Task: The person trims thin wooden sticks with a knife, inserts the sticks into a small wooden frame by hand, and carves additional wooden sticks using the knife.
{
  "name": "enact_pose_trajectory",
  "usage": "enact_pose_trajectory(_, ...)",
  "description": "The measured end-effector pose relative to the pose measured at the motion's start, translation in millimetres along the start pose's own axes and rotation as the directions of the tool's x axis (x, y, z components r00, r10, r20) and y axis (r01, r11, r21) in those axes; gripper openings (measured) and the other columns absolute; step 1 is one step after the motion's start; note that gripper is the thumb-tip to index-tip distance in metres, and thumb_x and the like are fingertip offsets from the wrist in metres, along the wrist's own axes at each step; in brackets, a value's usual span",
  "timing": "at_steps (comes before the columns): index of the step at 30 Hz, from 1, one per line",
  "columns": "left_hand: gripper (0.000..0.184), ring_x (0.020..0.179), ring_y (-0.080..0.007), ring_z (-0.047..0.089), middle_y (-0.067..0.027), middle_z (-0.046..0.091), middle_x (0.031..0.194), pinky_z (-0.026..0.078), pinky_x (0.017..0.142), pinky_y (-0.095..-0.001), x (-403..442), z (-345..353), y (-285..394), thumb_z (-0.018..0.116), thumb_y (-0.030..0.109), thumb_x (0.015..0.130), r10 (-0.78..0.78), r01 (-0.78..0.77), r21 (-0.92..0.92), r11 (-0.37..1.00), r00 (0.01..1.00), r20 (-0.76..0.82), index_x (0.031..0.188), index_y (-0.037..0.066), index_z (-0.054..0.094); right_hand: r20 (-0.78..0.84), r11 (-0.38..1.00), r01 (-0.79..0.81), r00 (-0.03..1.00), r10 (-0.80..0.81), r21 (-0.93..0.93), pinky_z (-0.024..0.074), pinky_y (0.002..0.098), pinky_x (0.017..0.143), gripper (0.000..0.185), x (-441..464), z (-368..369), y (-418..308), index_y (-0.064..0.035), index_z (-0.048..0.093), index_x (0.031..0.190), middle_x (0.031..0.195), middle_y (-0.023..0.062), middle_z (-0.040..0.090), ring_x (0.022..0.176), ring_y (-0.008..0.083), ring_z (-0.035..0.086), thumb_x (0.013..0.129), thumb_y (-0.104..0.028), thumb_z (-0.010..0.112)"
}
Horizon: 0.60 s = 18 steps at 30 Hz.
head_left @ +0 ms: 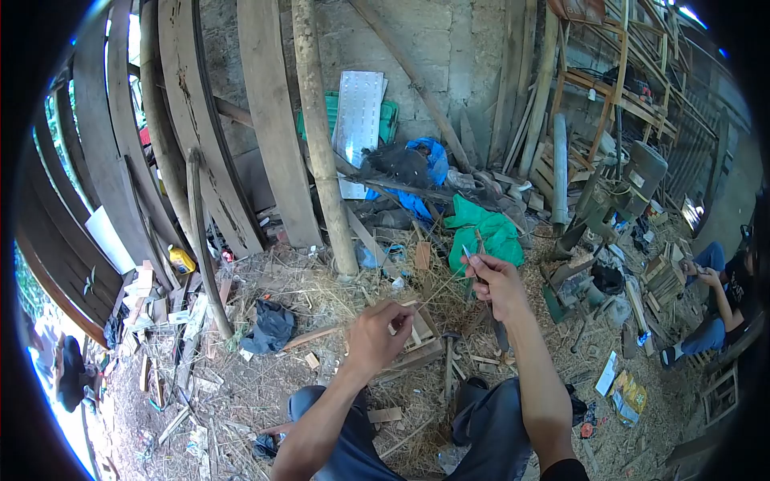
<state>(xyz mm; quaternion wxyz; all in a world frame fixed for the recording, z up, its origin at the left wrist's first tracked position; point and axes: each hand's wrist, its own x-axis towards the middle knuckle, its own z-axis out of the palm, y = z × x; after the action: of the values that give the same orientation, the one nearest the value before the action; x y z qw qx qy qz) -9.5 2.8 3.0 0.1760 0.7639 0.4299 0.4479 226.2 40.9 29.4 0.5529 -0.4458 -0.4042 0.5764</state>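
Note:
My left hand (381, 335) is over a small wooden piece of work (425, 325) in front of me. Its fingers are curled with the thumb against them, and whatever they may hold is too small to make out. Higher and to the right, my right hand (499, 289) is closed on a thin pointed object (467, 252) with a pale tip; its kind does not show clearly. Below that hand is a dark blade-like piece (501, 335), partly hidden by the wrist. Between my knees stands what looks like a hammer (450, 357), head up.
A green plastic sheet (485, 232) lies just beyond my right hand. A black plastic bag (269, 327) is on the straw-strewn ground at left. A wooden pole (321, 160) rises ahead, with planks (200, 128) leaning beside it. Another person (722, 297) sits at far right.

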Motion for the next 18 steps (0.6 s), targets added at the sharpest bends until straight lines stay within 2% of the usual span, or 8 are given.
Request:
enact_pose_trajectory(3,0.01,0.063,-0.0164,0.06,-0.0076,0.06,0.073,0.047,0.056,-0.0291,2,1,3,0.067,0.0,0.075,0.012,-0.012,0.023,1.0,1.0,-0.005,0.085,0.001,0.067,-0.012,0.999,0.015,1.0,-0.014,0.044,0.0262,0.0187,0.042,0.024,0,-1,-3,0.0013,0.064,0.104,0.076,-0.0001,0.058,0.048,0.0039,0.036,0.092,-0.019,0.059)
enact_pose_trajectory(6,0.009,0.063,-0.0169,0.06,-0.0078,0.06,0.073,0.047,0.056,-0.0293,4,2,5,0.067,0.001,0.076,-0.012,0.012,0.014,1.0,1.0,-0.01,0.085,0.002,0.067,-0.066,0.999,0.022,0.998,-0.02,0.027,0.0261,0.0184,0.042,0.025,2,0,-1,0.0014,0.063,0.104,0.077,-0.0004,0.058,0.049,0.0038,0.037,0.092,-0.02,0.06)
enact_pose_trajectory(8,0.009,0.062,-0.0177,0.06,-0.0081,0.061,0.073,0.047,0.056,-0.0295,6,4,5,0.067,0.002,0.076,0.029,-0.029,-0.011,1.0,1.0,-0.01,0.085,0.002,0.067,-0.116,0.998,0.064,0.991,-0.061,0.021,0.0257,0.0186,0.041,0.024,4,-1,-2,0.0012,0.064,0.103,0.077,-0.0001,0.059,0.049,0.0038,0.037,0.092,-0.02,0.06)
enact_pose_trajectory(12,0.01,0.062,-0.0182,0.061,-0.008,0.061,0.072,0.047,0.056,-0.0296,7,6,9,0.067,0.002,0.075,0.03,-0.03,-0.046,0.998,1.0,0.001,0.085,0.002,0.067,-0.125,0.995,0.097,0.987,-0.097,-0.001,0.025,0.0185,0.041,0.024,6,-4,0,0.0012,0.064,0.101,0.077,0.0003,0.059,0.048,0.0037,0.036,0.092,-0.02,0.06)
enact_pose_trajectory(14,0.011,0.067,-0.0204,0.065,-0.0101,0.063,0.079,0.052,0.059,-0.0297,9,4,10,0.066,0.003,0.077,0.042,-0.039,-0.063,0.997,0.998,0.046,0.088,0.001,0.066,-0.165,0.995,0.099,0.981,-0.102,-0.027,0.0244,0.0185,0.04,0.023,9,-7,0,0.0013,0.064,0.1,0.076,0.0007,0.059,0.048,0.0037,0.036,0.092,-0.02,0.059)
enact_pose_trajectory(18,0.011,0.065,-0.02,0.064,-0.0105,0.063,0.078,0.051,0.058,-0.0292,5,7,3,0.066,0.003,0.077,0.026,-0.022,-0.095,0.995,0.999,0.04,0.088,0.001,0.066,-0.175,0.994,0.093,0.979,-0.103,-0.064,0.0245,0.0183,0.04,0.023,10,-1,5,0.0015,0.064,0.1,0.075,0.0008,0.059,0.048,0.0038,0.036,0.093,-0.019,0.059)
